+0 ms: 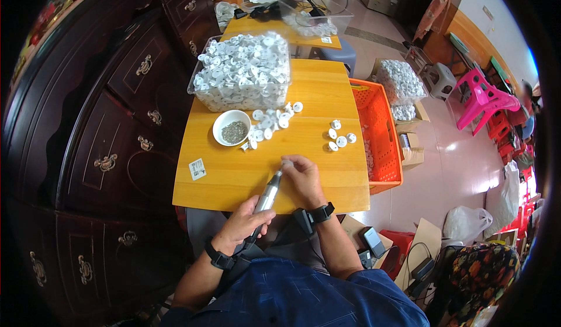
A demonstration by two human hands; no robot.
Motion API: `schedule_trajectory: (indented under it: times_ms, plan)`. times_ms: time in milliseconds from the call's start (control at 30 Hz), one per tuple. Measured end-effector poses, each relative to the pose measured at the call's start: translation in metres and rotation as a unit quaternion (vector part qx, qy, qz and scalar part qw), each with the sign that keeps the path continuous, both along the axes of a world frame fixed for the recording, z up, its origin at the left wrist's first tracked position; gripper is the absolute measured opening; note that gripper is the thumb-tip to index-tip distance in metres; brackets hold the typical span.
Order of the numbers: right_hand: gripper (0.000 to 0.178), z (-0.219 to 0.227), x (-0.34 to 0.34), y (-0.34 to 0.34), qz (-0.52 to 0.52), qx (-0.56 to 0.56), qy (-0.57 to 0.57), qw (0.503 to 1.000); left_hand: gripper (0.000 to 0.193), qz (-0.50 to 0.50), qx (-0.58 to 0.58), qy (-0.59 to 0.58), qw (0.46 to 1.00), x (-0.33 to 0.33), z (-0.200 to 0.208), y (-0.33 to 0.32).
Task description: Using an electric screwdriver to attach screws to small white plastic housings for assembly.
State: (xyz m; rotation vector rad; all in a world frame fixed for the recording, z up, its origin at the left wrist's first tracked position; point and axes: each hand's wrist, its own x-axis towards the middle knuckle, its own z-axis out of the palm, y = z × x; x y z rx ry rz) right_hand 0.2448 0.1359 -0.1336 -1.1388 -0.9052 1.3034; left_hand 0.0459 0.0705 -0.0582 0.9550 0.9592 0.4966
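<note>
My left hand (241, 224) is wrapped around a silver and black electric screwdriver (268, 197), its tip slanting up and away from me. At that tip, the fingers of my right hand (306, 181) pinch a small white plastic part (286, 164), partly hidden by the fingertips. Beyond my hands stands a white bowl (217, 128) holding small metal screws (235, 132). Beside the bowl lies a loose pile of white round plastic parts (269, 125). A smaller group of similar parts (341, 142) sits on the right side of the table.
A clear bin (245, 97) heaped with white parts stands at the table's (327, 192) far left. An orange crate (385, 162) adjoins the right edge. Dark drawers (134, 99) rise on the left. A printed label (197, 169) lies near the left edge. Pink stools (482, 96) stand farther right.
</note>
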Motion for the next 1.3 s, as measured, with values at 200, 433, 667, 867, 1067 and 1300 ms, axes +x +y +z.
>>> schedule_trajectory:
  times_ms: [200, 433, 667, 867, 1067, 1300]
  plan:
    - [0.021, 0.003, 0.001, -0.004, -0.003, -0.008, 0.072, 0.997, 0.026, 0.001, -0.02, -0.025, 0.999, 0.001, 0.002, -0.002]
    - [0.014, 0.02, 0.042, -0.012, -0.1, 0.107, -0.283, 0.948, 0.029, 0.0, -0.02, -0.044, 0.999, -0.007, 0.005, -0.013]
    - [0.021, 0.024, 0.09, -0.01, -0.213, 0.092, -0.547, 0.804, 0.03, 0.013, -0.02, -0.016, 1.0, -0.023, -0.005, -0.027]
    - [0.039, 0.055, 0.066, 0.016, -0.243, 0.091, -0.552, 0.792, 0.027, 0.035, -0.021, -0.032, 0.999, -0.036, -0.009, -0.033]
    - [0.045, 0.029, 0.023, 0.123, -0.153, 0.197, -0.552, 0.795, 0.026, 0.035, -0.017, -0.039, 0.998, -0.044, -0.003, -0.033]
    - [0.026, -0.018, 0.029, 0.184, -0.064, 0.203, -0.545, 0.811, 0.022, 0.061, -0.013, -0.059, 0.996, -0.061, -0.009, -0.043]
